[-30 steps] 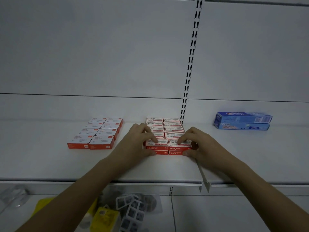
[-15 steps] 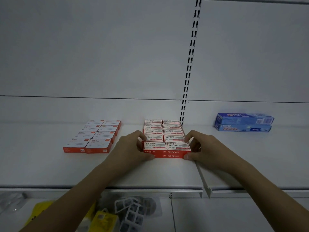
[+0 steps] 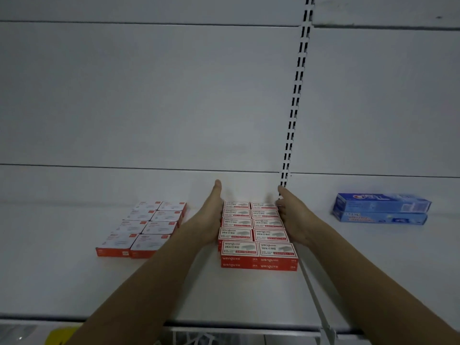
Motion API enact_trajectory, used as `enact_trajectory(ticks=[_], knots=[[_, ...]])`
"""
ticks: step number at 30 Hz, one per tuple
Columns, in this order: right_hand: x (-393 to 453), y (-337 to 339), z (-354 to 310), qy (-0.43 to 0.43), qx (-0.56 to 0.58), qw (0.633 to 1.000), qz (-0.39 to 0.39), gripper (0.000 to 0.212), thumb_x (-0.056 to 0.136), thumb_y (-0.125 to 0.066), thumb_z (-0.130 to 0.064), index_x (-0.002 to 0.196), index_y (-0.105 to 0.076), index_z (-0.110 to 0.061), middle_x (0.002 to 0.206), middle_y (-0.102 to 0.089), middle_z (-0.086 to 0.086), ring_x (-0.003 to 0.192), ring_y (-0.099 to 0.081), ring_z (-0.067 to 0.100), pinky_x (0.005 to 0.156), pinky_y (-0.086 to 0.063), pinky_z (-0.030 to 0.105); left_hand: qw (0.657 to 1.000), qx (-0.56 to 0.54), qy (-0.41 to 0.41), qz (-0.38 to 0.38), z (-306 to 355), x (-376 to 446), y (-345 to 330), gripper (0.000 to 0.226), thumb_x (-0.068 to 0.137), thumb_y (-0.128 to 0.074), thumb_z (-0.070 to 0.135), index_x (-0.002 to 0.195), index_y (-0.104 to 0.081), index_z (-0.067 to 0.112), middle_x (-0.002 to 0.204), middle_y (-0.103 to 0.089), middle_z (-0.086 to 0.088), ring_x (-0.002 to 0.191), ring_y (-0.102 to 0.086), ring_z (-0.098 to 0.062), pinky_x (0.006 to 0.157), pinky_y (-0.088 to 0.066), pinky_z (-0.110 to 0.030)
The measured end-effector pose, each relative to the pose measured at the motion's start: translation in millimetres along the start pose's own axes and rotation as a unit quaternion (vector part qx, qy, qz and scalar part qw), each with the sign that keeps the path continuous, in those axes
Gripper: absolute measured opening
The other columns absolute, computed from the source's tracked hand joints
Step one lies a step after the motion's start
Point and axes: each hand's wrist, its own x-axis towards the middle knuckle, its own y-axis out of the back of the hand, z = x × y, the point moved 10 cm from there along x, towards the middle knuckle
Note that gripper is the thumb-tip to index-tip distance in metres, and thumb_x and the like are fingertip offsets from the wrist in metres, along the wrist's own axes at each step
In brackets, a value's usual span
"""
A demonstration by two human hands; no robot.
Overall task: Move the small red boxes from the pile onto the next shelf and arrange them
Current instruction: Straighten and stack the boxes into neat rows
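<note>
Shelf [image 3: 74,290]: white, flat, running across in front of me, with a white back panel behind it.
Left box group [image 3: 145,229]: red boxes with white tops, laid flat in 2 columns of 4 rows, well apart from my left hand; I cannot read the print on them.
My left hand [image 3: 211,215]: flat and open, fingers straight and together, pointing toward the back panel; the palm presses against the left side of the red boxes.
Red boxes [image 3: 256,232]: stacked block in the middle of the shelf, 2 columns by 5 rows on top, with 2 layers showing at the front edge. It sits between my 2 hands, just left of the divider. The front faces are red with white lettering.
My right hand [image 3: 295,217]: open as well, fingers stretched forward, palm against the right side of the red boxes from about the second row back; it grips nothing.
Slotted post [image 3: 296,95]: white upright strip with 2 rows of dark slots, rising up the back panel just behind my right fingertips.
Divider [image 3: 315,302]: thin white rail running from the front lip of the shelf back toward the right edge of the red boxes.
Blue boxes [image 3: 380,209]: 2 long blue cartons stacked one on the other, far right, well apart from my right hand.
</note>
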Motion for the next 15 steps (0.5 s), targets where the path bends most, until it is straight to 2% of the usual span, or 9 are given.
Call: enact_trajectory(ticks=[2, 6, 9, 11, 12, 14, 15], knots=[[3, -4, 2, 0.002, -0.006, 1.0, -0.008, 0.07, 0.1, -0.033, -0.052, 0.149, -0.024, -0.004, 0.083, -0.062, 0.004, 0.068, -0.064, 0.017, 0.054, -0.049, 0.029, 1.0, -0.006, 0.006, -0.01, 0, 3, -4, 0.075, 0.087, -0.018, 0.076, 0.08, -0.055, 0.011, 0.092, -0.064, -0.014, 0.077, -0.065, -0.023, 0.056, -0.058, -0.027], [4, -8, 3, -0.004, 0.002, 1.0, -0.011, 0.073, 0.099, -0.033, -0.056, 0.15, -0.023, -0.005, 0.081, -0.062, 0.004, 0.07, -0.065, 0.02, 0.052, -0.05, 0.027, 1.0, 0.005, 0.01, -0.017, 2, -1, -9, 0.073, 0.086, -0.016, 0.078, 0.079, -0.052, 0.014, 0.104, -0.057, -0.015, 0.079, -0.059, -0.022, 0.056, -0.056, -0.025], [1, -10, 2, -0.012, 0.007, 1.0, -0.018, 0.074, 0.099, -0.03, -0.057, 0.15, -0.024, -0.004, 0.081, -0.063, 0.004, 0.071, -0.066, 0.02, 0.054, -0.05, 0.029, 0.999, 0.037, 0.01, 0.008, 4, -5, -5, 0.071, 0.087, -0.016, 0.076, 0.067, -0.054, 0.019, 0.09, -0.062, -0.01, 0.086, -0.06, -0.024, 0.067, -0.056, -0.029], [-1, -12, 2, -0.017, 0.005, 0.999, -0.036, 0.076, 0.098, -0.028, -0.059, 0.146, -0.031, -0.001, 0.085, -0.065, 0.006, 0.078, -0.067, 0.023, 0.064, -0.052, 0.033, 0.999, 0.028, 0.01, 0.012, 3, -6, -4, 0.08, 0.087, -0.016, 0.075, 0.049, -0.063, 0.023, 0.075, -0.066, -0.006, 0.085, -0.061, -0.025, 0.078, -0.054, -0.033], [-4, -10, 1, -0.012, -0.001, 0.999, -0.03, 0.077, 0.097, -0.028, -0.061, 0.145, -0.034, -0.001, 0.091, -0.067, 0.008, 0.086, -0.067, 0.025, 0.072, -0.053, 0.034, 0.999, 0.031, 0.016, 0.008, 1, -6, -5, 0.083, 0.087, -0.016, 0.076, 0.052, -0.066, 0.02, 0.073, -0.065, -0.007, 0.083, -0.062, -0.025, 0.081, -0.053, -0.035], [-5, 0, 0, 0.001, -0.002, 1.0, -0.002, 0.071, 0.099, -0.03, -0.057, 0.145, -0.034, -0.003, 0.109, -0.064, 0.008, 0.111, -0.062, 0.027, 0.089, -0.048, 0.034, 0.999, 0.048, 0.015, 0.019, 2, -12, -5, 0.076, 0.087, -0.016, 0.076, 0.077, -0.061, 0.015, 0.083, -0.066, -0.009, 0.089, -0.064, -0.027, 0.092, -0.05, -0.038], [-8, 8, -1, 0.013, -0.002, 1.0, 0.022, 0.069, 0.1, -0.03, -0.053, 0.149, -0.028, -0.004, 0.125, -0.057, 0.01, 0.128, -0.05, 0.027, 0.1, -0.04, 0.033, 0.998, 0.05, 0.001, 0.038, 4, -15, -1, 0.071, 0.089, -0.016, 0.073, 0.091, -0.059, 0.016, 0.095, -0.066, -0.01, 0.1, -0.062, -0.028, 0.102, -0.043, -0.04]])
